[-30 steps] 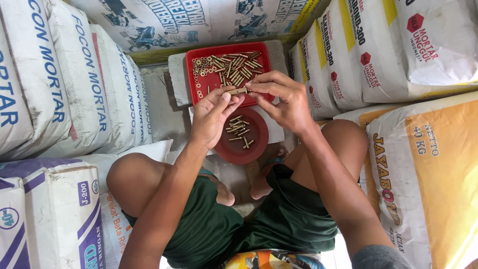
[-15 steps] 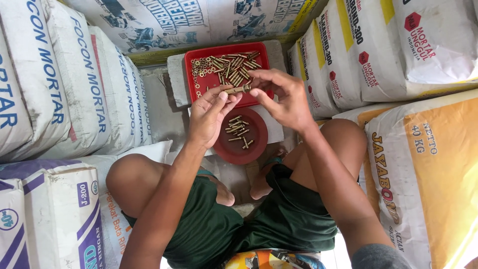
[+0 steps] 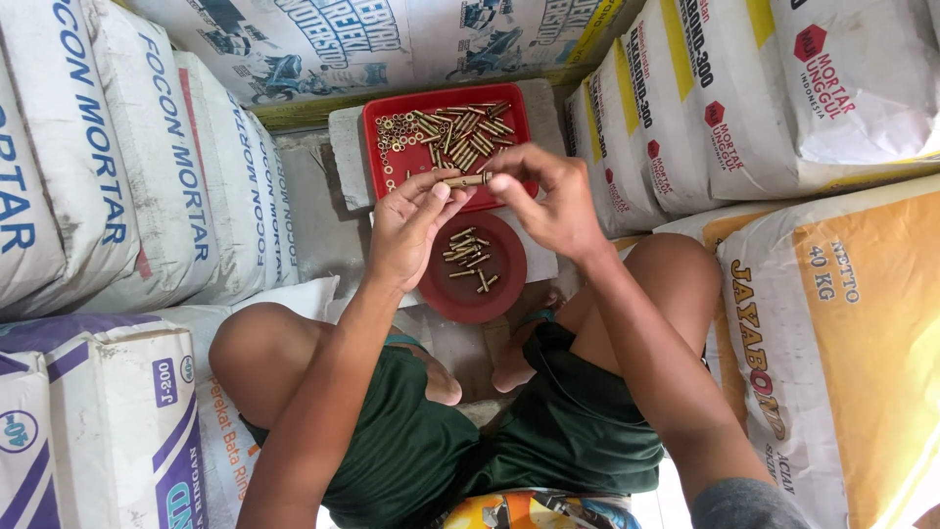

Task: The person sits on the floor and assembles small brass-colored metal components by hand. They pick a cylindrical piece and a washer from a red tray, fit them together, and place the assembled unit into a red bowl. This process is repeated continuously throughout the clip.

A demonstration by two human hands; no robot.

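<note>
Above the round red dish (image 3: 472, 269) | a brass bolt (image 3: 464, 181) is being pinched between left hand (image 3: 411, 230) and right hand (image 3: 548, 201); few pieces are lying finished in the dish | many are waiting in the red square tray (image 3: 446, 145)

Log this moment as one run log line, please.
left hand and right hand: pinching brass bolt together | below: round red dish with bolts | behind: red tray of loose hardware
</note>
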